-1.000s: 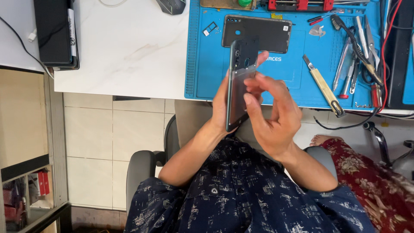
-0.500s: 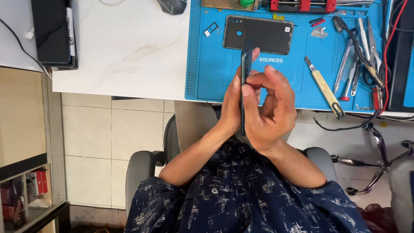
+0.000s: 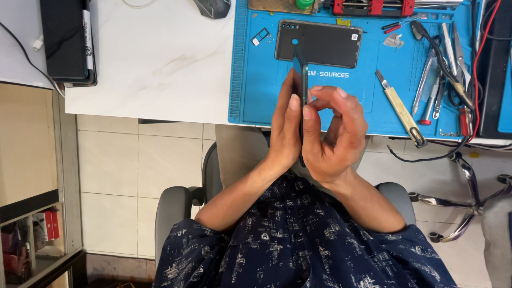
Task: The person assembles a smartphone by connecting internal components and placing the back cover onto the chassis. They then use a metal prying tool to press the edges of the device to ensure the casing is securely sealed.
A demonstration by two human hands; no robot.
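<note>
— What are the hands holding?

— A dark phone (image 3: 303, 80), turned edge-on toward the camera, so it is showing only as a thin dark strip. It is sitting upright between the two palms, above the person's lap and in front of the near edge of the blue mat (image 3: 256, 96).

— How is the left hand (image 3: 284, 130) gripping it?

— It is lying flat along the phone's left side, fingers straight and pressed together against it.

— And the right hand (image 3: 336, 136)?

— It is wrapping the other side, thumb pressing on the edge and the fingers curling over near the top. Both hands are clamping the phone between them.

— What is lying on the mat?

— A dark back cover (image 3: 325, 45) is lying flat just beyond the phone's top end. A small tray (image 3: 260, 36) is sitting to its left. A knife with a pale handle (image 3: 400, 109) is lying aslant to the right, and a bundle of tweezers and screwdrivers (image 3: 440, 69) is resting further right.

— Anything off the mat?

— A black box (image 3: 64, 40) is sitting at the far left of the white table (image 3: 160, 58), well apart from the hands.
</note>
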